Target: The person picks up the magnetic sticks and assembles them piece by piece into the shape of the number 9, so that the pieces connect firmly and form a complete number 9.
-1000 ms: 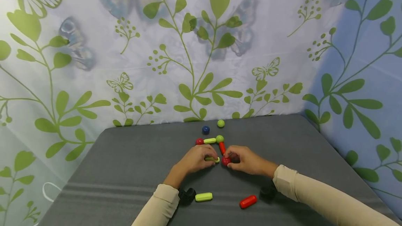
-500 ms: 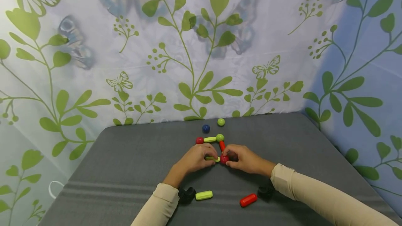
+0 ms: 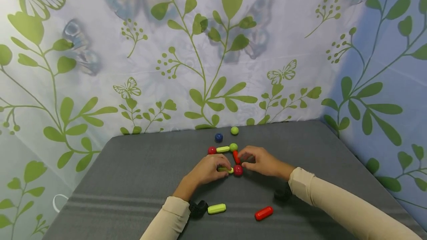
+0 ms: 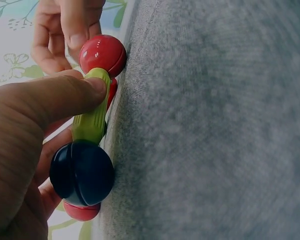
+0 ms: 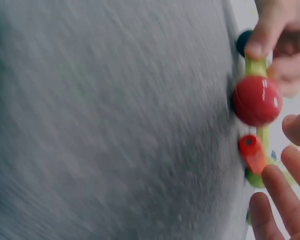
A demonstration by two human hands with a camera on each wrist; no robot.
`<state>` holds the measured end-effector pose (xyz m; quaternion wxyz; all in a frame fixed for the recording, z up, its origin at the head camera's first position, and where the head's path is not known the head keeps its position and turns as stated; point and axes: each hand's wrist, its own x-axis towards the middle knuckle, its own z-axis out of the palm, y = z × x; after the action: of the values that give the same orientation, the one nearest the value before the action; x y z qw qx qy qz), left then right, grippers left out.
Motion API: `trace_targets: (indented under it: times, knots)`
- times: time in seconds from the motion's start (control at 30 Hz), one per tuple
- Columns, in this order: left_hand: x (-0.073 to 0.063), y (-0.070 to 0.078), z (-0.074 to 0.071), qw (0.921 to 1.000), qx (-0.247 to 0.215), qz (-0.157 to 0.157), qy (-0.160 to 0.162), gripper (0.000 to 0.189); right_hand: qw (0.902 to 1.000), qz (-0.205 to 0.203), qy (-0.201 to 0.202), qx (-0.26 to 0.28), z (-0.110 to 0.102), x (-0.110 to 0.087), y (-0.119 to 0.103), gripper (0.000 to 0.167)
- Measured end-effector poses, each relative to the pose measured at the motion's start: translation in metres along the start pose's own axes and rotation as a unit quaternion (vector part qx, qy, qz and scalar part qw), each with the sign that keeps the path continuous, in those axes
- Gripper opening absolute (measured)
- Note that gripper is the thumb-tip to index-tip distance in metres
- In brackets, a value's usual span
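Note:
My left hand (image 3: 208, 168) pinches a yellow-green toy rod (image 4: 90, 117) between thumb and fingers, low over the grey cloth. A dark blue ball (image 4: 82, 172) sits at the rod's near end, hidden behind the hand in the head view. At its other end is a red ball (image 3: 238, 170). My right hand (image 3: 261, 161) is beside that ball with fingers spread and nothing in them. Its fingertips are close to a red rod (image 3: 236, 157), whose free end with a small dark hole (image 5: 248, 142) faces the red ball. The red rod leads back to a green ball (image 3: 233, 147).
From the green ball a yellow-green rod (image 3: 222, 149) runs left to another red ball (image 3: 212, 150). Farther back lie a blue ball (image 3: 218, 137) and a green ball (image 3: 234, 130). Nearer me are a yellow-green rod (image 3: 217, 209) and a red rod (image 3: 264, 213).
My right hand brought the red ball left to the end of the held rod, then let go and moved back toward the red rod. My left hand stayed in place.

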<state>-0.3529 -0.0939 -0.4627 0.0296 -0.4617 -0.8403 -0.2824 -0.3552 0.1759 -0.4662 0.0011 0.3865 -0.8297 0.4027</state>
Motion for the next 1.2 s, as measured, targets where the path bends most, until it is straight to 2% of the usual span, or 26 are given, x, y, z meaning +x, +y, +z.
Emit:
trace_targets:
  times: [0.27, 0.4, 0.63, 0.83, 1.2]
  knots:
    - [-0.001, 0.003, 0.004, 0.9998, -0.018, 0.002, -0.009, 0.012, 0.9986, -0.026, 0.019, -0.042, -0.006, 0.005, 0.019, 0.028]
    - [-0.001, 0.004, 0.006, 0.9997, -0.017, 0.007, -0.014, 0.012, 0.9983, -0.034, 0.011, -0.046, -0.004, 0.008, 0.024, 0.03]
    - [0.0, 0.003, 0.004, 0.9999, -0.01, 0.006, -0.006, 0.012, 0.9953, -0.077, -0.002, -0.059, -0.001, 0.017, 0.026, 0.029]
    - [0.0, 0.004, 0.0, 0.9999, -0.008, 0.003, -0.007, 0.012, 0.9962, -0.059, -0.018, -0.061, 0.0, 0.022, 0.024, 0.028]
    - [0.0, 0.002, 0.0, 0.9998, -0.007, -0.012, -0.01, 0.012, 0.9916, -0.052, -0.053, -0.106, 0.002, 0.029, 0.023, 0.033]
